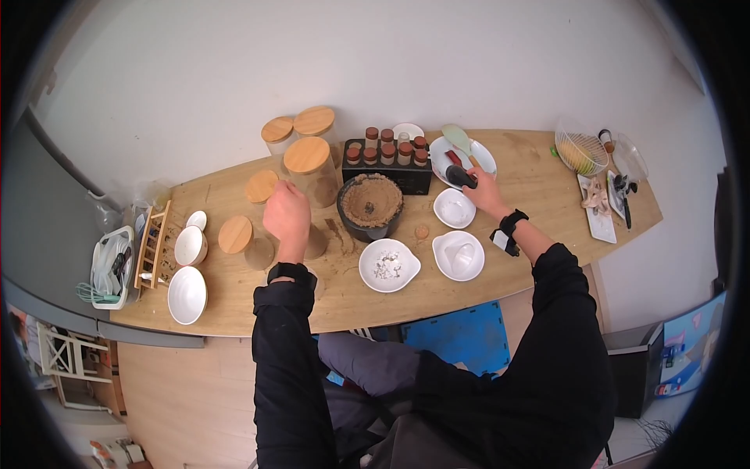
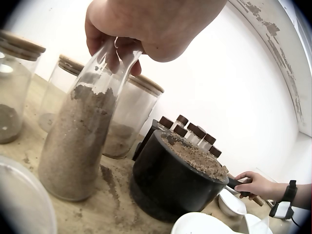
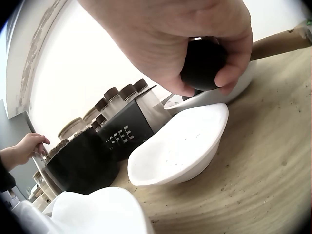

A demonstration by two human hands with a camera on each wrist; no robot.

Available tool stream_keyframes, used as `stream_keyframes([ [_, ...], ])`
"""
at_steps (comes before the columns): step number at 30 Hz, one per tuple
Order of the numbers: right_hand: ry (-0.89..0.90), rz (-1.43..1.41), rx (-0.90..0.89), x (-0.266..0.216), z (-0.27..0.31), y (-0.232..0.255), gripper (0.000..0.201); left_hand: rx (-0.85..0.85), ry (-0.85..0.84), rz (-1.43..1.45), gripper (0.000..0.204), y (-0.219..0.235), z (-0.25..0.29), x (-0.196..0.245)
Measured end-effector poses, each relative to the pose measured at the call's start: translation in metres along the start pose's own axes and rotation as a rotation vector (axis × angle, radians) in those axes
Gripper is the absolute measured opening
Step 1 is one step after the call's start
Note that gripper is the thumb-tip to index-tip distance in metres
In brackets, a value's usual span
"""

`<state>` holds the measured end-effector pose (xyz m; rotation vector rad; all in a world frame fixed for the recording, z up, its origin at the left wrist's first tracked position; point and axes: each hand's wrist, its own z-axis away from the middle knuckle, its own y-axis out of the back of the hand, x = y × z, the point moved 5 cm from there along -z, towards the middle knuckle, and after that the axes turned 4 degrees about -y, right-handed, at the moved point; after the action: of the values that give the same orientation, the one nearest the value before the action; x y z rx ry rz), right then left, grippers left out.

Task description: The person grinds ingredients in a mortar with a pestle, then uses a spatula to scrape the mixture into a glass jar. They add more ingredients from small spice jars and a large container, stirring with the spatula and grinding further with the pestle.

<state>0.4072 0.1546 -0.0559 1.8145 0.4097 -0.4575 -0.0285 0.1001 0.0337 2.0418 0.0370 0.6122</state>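
Note:
My left hand grips the narrow neck of a clear glass bottle filled most of the way with brown powder. The bottle stands upright on the table, left of a black pot heaped with brown crumbly material. Over on the right, my right hand holds a black, round-ended thing near the edge of a white oval plate; what kind of thing it is I cannot tell. A small white bowl sits just below that hand.
Wooden-lidded jars stand behind the left hand. Behind the pot is a black rack of brown-capped small jars. White spouted bowls line the front, one with pale bits. A wooden rack and white bowls occupy the left end.

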Motion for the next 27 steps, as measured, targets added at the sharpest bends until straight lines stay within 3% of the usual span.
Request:
stream_keyframes([
  [4, -0.034, 0.071, -0.056, 0.004, -0.003, 0.003, 0.038, 0.086, -0.046, 0.003, 0.028, 0.002, 0.002, 0.002],
  [14, -0.076, 0.173, -0.054, -0.006, 0.001, 0.021, 0.038, 0.059, -0.031, 0.005, 0.027, 0.000, 0.001, 0.000],
  [17, -0.099, 0.234, 0.005, -0.008, -0.007, 0.034, 0.040, 0.005, 0.007, 0.009, 0.028, 0.000, -0.001, -0.001],
  [20, -0.096, 0.273, 0.216, 0.006, -0.019, 0.042, 0.038, -0.022, 0.023, 0.015, 0.028, 0.000, -0.001, 0.000],
  [27, -0.300, 0.181, -0.178, 0.060, -0.059, 0.010, 0.039, 0.061, -0.033, 0.025, 0.027, 0.001, 0.000, 0.000],
])
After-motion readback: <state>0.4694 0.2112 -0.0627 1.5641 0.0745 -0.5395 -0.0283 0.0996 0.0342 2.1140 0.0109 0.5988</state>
